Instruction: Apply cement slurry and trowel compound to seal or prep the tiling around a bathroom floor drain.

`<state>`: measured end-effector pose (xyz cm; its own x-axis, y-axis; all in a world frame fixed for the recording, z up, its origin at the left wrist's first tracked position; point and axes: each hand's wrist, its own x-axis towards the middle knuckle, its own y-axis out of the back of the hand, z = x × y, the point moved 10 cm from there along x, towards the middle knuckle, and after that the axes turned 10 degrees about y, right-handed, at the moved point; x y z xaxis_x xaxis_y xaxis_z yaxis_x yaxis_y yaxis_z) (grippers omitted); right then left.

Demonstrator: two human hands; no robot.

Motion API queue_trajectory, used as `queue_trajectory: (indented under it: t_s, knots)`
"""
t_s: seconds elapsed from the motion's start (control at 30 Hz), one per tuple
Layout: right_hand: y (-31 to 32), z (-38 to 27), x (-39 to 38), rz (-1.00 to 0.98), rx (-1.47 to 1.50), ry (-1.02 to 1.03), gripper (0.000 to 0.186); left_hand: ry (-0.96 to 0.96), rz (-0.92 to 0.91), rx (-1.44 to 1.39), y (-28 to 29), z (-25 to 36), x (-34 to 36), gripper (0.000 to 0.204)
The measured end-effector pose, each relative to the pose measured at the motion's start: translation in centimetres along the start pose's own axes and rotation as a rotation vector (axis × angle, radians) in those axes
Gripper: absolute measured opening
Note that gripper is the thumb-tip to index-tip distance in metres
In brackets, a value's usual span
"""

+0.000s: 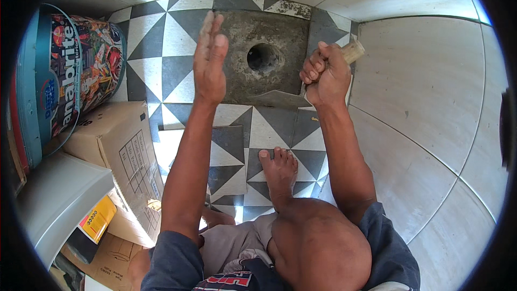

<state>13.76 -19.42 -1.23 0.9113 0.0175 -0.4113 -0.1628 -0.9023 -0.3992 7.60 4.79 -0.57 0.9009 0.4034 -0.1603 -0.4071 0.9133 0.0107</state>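
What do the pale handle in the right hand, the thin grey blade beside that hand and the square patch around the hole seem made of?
Handle: probably unvarnished wood, from its tan, matt, worn-looking end.
Blade: likely dull metal, being thin, flat and evenly grey.
Patch: apparently cement or mortar, rough and unpolished, with a grainy, mottled surface.
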Motion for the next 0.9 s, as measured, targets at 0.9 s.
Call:
queue_trajectory:
  t_s: [0.9]
  knots:
    - [0.0,0.7,-0.6,0.087,0.063,0.031,0.03,-0.051,-0.01,-0.032,-0.2,2.1,-1.3,0.075]
